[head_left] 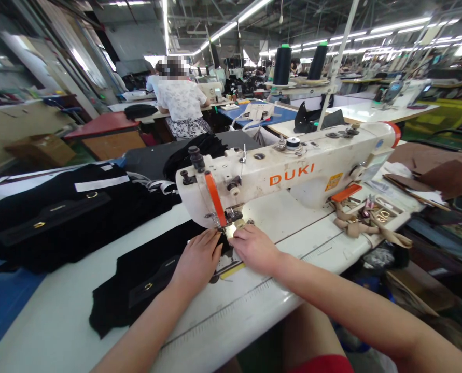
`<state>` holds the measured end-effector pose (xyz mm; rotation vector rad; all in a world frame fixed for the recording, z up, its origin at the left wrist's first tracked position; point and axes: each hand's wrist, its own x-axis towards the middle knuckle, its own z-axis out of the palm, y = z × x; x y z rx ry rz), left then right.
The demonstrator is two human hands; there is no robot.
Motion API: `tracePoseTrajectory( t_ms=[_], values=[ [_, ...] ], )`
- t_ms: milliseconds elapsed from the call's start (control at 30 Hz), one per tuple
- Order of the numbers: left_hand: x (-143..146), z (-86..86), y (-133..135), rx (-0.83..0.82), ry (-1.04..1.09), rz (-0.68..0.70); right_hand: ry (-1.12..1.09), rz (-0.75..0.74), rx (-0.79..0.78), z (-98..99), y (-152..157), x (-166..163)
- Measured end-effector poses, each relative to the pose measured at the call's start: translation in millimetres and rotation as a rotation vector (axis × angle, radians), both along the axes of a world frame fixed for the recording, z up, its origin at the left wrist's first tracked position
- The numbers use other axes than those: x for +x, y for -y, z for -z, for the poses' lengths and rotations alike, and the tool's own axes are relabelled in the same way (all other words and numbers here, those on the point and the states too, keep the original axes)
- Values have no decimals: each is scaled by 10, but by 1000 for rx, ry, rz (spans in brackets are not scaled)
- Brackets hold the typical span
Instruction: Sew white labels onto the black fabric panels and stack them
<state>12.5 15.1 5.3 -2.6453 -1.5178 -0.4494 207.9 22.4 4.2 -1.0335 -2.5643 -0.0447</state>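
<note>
A white DUKI sewing machine stands on the white table. A black fabric piece with a small gold ring lies under its needle area. My left hand lies flat on this fabric, fingers stretched toward the presser foot. My right hand rests just right of the needle, fingers curled down against the fabric edge; what they pinch is hidden.
A pile of black garments with gold rings lies at the left. Beige straps and small metal parts sit right of the machine. Two black thread cones stand behind. A person in a white patterned top sits ahead at another table.
</note>
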Motion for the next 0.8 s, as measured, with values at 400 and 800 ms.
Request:
tracePoseTrajectory(
  t_ms=[400,800],
  values=[
    [-447,-226,1104,218,-1,-185,-195,-207,8,-5,395,5],
    [-1380,148,1628,34,-127,-581,-59,-262,-279,-81,686,-355]
  ],
)
